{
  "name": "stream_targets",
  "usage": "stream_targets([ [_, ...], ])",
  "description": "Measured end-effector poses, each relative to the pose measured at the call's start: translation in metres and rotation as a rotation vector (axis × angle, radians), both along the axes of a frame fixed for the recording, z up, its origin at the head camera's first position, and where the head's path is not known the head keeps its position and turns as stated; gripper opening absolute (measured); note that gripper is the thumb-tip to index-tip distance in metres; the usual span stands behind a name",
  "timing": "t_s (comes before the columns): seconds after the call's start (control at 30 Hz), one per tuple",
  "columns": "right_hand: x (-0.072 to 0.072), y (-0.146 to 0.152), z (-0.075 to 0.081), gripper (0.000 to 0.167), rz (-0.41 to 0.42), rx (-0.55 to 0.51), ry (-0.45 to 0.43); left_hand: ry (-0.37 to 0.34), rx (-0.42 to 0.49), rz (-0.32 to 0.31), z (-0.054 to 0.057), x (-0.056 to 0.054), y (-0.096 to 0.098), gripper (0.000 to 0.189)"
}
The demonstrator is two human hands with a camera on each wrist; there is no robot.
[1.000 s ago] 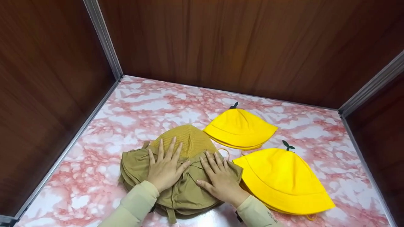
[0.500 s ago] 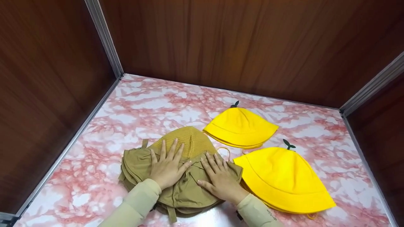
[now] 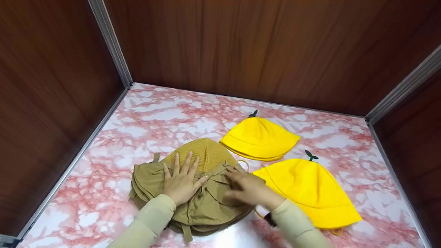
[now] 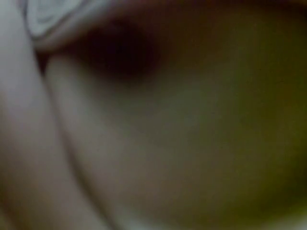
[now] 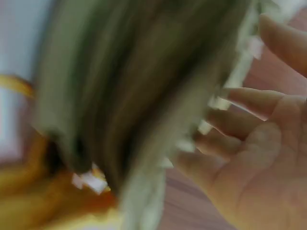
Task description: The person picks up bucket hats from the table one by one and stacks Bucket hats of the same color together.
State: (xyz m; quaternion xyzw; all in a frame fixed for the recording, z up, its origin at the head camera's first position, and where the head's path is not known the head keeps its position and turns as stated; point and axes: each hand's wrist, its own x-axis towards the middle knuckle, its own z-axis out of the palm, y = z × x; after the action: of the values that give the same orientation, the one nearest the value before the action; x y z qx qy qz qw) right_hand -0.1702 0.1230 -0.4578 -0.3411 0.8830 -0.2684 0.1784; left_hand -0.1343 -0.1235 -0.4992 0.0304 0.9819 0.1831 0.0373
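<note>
A flattened olive-khaki hat [image 3: 206,215] with a ribbed mustard crown lies near the front; its brim shows several fabric layers. Spread flat on the left part of it rests my left hand [image 3: 181,184], fingertips on the crown. My right hand [image 3: 249,189] is over the hat's right side, palm partly raised and fingers loosely bent. In the right wrist view, that hand [image 5: 268,153] has separated, relaxed fingers beside the blurred khaki layers [image 5: 144,86]; whether they touch is unclear. The left wrist view is too dark and blurred to read.
Two folded yellow hats with green sprouts lie right of the khaki one: a farther hat [image 3: 260,139] and a nearer hat [image 3: 310,193], close to my right forearm. Brown wood panels [image 3: 241,44] enclose the pink-and-white marbled table [image 3: 103,172].
My right hand has lifted from lying flat on the khaki hat and shifted slightly right, its fingers drawn in. The left hand stays in place.
</note>
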Motion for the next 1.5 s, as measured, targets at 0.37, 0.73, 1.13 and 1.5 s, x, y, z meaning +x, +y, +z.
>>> stream_targets([
  [0.37,-0.100,0.082,0.053,0.053,-0.688,-0.636,-0.591,-0.009,0.003,0.006,0.000,0.000,-0.001,0.077],
  [0.73,-0.137,0.129,0.001,0.071,-1.336,-0.852,-0.865,-0.002,-0.001,0.000,-0.003,-0.001,0.001,0.077],
  [1.13,-0.145,0.125,-0.035,0.051,-1.343,-0.725,-0.684,0.014,-0.003,0.008,-0.003,0.000,0.000,0.076],
  [1.5,-0.151,0.119,-0.051,0.067,-1.221,-0.271,-0.416,0.018,-0.003,0.008,-0.004,0.001,0.000,0.076],
])
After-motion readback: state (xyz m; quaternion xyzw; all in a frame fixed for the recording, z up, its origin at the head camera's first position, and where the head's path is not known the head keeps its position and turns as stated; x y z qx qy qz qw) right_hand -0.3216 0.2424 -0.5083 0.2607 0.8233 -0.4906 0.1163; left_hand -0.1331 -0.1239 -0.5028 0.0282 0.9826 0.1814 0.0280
